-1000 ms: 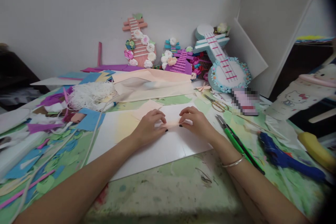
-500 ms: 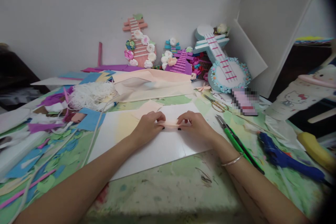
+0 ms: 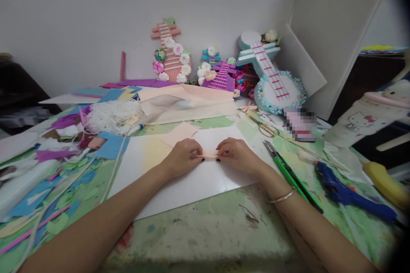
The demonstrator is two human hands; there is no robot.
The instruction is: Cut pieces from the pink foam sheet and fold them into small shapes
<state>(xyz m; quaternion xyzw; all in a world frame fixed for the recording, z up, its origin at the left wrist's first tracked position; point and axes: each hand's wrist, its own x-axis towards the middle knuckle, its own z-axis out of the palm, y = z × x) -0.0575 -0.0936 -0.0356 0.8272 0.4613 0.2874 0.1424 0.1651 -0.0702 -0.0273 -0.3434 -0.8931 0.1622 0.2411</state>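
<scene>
A narrow strip of pale peach paper (image 3: 210, 153) stretches between my two hands, low over a white board (image 3: 192, 192). My left hand (image 3: 184, 158) pinches its left end, and my right hand (image 3: 236, 155) pinches the right end. Thumbs sit toward me and the curled fingers lie behind, so the strip's ends are hidden. A loose peach paper piece (image 3: 181, 132) lies on the board's far part, just beyond my left hand. The board has a yellowish stain near its left side.
Right of the board lie a green utility knife (image 3: 290, 175), scissors (image 3: 267, 129) and a blue glue gun (image 3: 352, 196). Paper scraps (image 3: 77, 183) and white string (image 3: 110, 115) cover the left. Decorated instrument models (image 3: 272, 72) stand at the back. A cup (image 3: 361, 115) stands at right.
Both hands have shifted slightly, with fingers settling closer around the strip. The peach strip shows flatter and a little wider between them. Everything else stays in place.
</scene>
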